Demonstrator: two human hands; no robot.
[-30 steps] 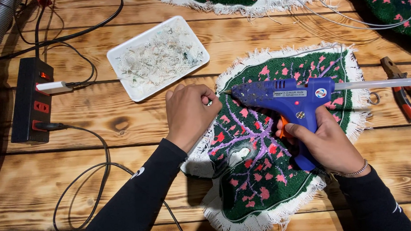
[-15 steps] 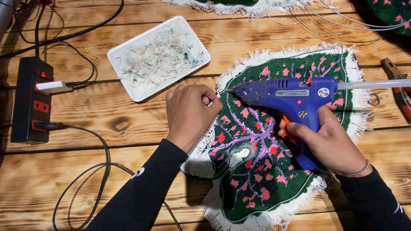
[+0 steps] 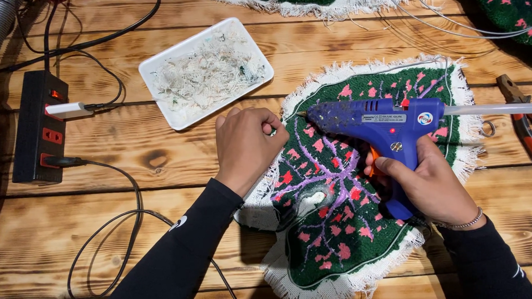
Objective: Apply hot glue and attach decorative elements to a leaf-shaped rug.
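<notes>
Head view: the right hand (image 3: pixel 430 187) grasps a blue glue gun (image 3: pixel 377 126) by its handle, a finger at the orange trigger; the nozzle points toward the clenched left hand (image 3: pixel 247 145), which pins the white fringe of the green tufted rug (image 3: pixel 345 188). To glue well, I judge the nozzle should stay low at the edge, squeezed gently, the fingers clear of the tip. The rug lies flat beneath both hands, oval, with pink blossoms and purple branches.
</notes>
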